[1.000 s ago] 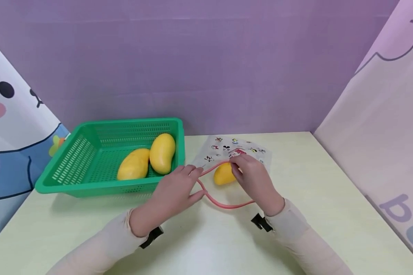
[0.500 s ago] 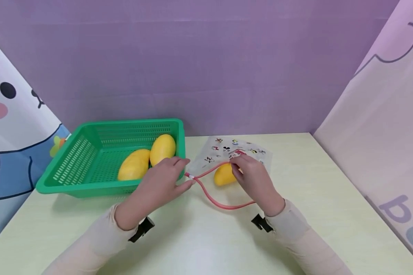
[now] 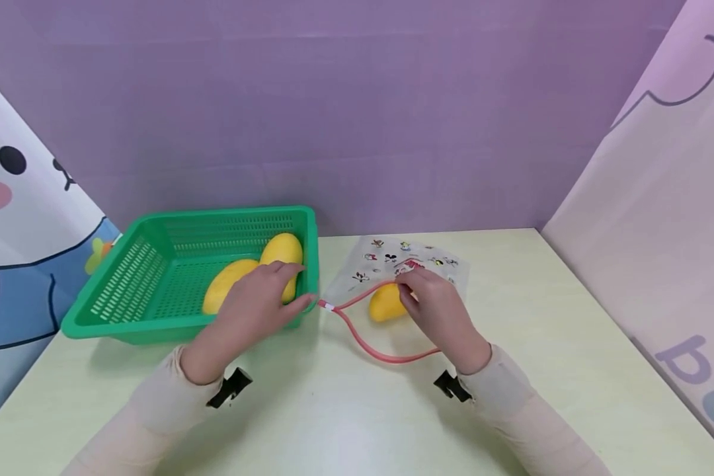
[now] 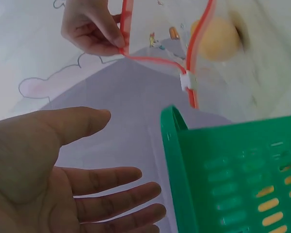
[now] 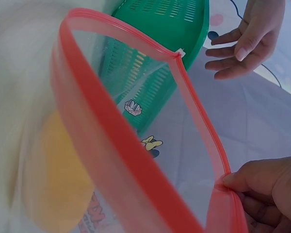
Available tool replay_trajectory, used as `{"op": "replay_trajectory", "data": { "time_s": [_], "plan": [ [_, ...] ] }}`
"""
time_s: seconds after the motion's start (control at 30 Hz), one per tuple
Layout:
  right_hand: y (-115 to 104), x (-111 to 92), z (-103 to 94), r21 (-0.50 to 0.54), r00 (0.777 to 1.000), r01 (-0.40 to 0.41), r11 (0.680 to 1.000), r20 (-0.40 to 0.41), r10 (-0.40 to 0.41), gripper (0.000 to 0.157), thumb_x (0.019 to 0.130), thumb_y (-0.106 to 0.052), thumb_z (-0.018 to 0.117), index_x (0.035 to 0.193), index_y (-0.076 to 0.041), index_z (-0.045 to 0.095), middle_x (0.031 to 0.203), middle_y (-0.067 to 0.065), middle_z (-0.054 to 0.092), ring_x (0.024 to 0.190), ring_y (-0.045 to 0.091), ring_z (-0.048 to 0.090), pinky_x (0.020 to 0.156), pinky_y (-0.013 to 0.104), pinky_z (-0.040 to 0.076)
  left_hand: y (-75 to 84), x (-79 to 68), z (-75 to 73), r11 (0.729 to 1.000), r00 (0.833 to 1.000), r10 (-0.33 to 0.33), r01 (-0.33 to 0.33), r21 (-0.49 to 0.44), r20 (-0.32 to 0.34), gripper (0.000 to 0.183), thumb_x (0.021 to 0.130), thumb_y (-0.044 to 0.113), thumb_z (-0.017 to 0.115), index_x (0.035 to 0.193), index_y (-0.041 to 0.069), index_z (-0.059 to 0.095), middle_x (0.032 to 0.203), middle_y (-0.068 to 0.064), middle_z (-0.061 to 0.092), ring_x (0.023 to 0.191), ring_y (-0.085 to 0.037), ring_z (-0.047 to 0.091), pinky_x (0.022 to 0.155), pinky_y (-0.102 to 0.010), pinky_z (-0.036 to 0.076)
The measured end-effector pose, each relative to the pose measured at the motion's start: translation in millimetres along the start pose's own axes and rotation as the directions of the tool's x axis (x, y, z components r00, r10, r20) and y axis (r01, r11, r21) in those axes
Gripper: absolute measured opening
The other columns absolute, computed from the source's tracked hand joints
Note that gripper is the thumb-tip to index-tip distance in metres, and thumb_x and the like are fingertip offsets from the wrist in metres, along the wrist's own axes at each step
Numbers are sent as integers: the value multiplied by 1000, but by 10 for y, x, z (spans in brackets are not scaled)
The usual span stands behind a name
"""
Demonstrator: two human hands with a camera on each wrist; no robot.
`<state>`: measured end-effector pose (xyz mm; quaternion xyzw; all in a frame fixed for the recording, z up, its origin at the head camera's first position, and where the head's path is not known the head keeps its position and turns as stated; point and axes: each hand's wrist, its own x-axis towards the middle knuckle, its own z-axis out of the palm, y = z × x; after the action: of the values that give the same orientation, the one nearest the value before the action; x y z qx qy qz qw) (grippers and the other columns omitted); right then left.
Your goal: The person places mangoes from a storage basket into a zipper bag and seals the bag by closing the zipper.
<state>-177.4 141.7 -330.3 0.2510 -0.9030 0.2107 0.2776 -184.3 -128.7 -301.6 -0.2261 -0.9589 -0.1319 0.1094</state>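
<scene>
My right hand pinches the red rim of a clear zip bag printed with small cartoon figures. Its mouth is spread wide, and a white slider sits at the left corner. One yellow mango lies inside the bag, partly hidden by my right hand in the head view. My left hand is held over the front right of a green basket, fingers extended and palm bare in the left wrist view. It overlaps two mangoes in the basket, one upright at the right, one beside it.
The basket stands on a pale table, close to the left of the bag. Behind the table hangs a purple cloth. Printed panels rise at the left and right.
My left hand has let go of the bag's left corner and moved left, over the basket's front right edge. The right hand has kept its pinch on the rim in the same place.
</scene>
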Motion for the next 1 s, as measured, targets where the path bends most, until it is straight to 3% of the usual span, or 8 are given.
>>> {"op": "replay_trajectory", "data": {
  "time_s": [0.27,0.57,0.8,1.0],
  "plan": [
    [-8,-11,21,-9,1000,-7,1000,-5,7,13,77,3,72,89,-1,69,84,8,67,75,20,62,69,29,55,-166,63,-71,999,999,-42,42,-22,10,51,88,36,65,121,-2,58,101,-16,67,97,-34,61,74,-44,52],
    [-5,-15,15,-10,1000,-17,1000,1,17,12,77,3,72,88,-1,69,84,8,67,74,20,61,69,29,55,-306,117,-118,992,992,-102,107,-74,70,50,90,32,62,124,-5,55,124,-23,58,111,-39,55,87,-51,48],
    [1,-2,0,3,1000,-3,1000,-8,3,12,78,3,71,90,-1,69,85,8,68,76,20,63,70,30,55,-461,118,-102,988,988,-133,139,-71,82,52,92,33,59,125,-6,54,126,-25,55,105,-39,57,88,-53,46],
    [-7,6,-5,2,1000,0,1000,-9,0,12,79,2,71,90,-1,69,86,8,68,76,20,63,70,30,55,-573,130,-108,984,982,-164,170,-59,95,54,92,34,58,127,-7,52,127,-27,54,113,-44,51,90,-56,44]
  ]
}}
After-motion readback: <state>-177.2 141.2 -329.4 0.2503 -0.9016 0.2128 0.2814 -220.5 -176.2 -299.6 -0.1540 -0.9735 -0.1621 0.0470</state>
